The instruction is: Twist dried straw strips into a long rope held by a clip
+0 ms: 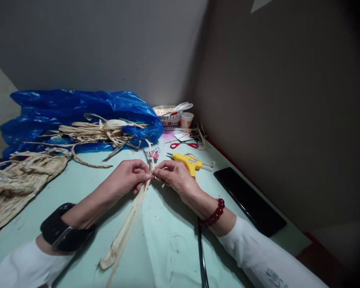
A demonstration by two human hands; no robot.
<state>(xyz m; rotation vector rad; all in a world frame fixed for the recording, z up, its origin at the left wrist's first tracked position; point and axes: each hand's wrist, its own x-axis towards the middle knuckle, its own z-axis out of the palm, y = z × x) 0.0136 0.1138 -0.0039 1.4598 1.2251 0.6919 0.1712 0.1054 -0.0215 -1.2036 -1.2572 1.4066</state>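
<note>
- The left hand pinched a plaited strand of dried fibre between thumb and fingers.
- The right hand gripped the same strand from the other side, the fingertips of both hands almost meeting.
- The strand lay over the middle of the worktop, its loose pale strips trailing toward the person.
- A pink binder clip was on the strand, just beyond the hands.
- A yellow glue gun lay just beside the right hand, with red-handled scissors behind it.
- A flat black object rested farther right.
- To the left, a blue plastic bag spread behind a heap of dried fibre; a woven piece lay nearer the person.
- At the back, a paper cup stood beside a basket.
- The person wore a dark red bead bracelet on the right wrist and a black band on the left.
</note>
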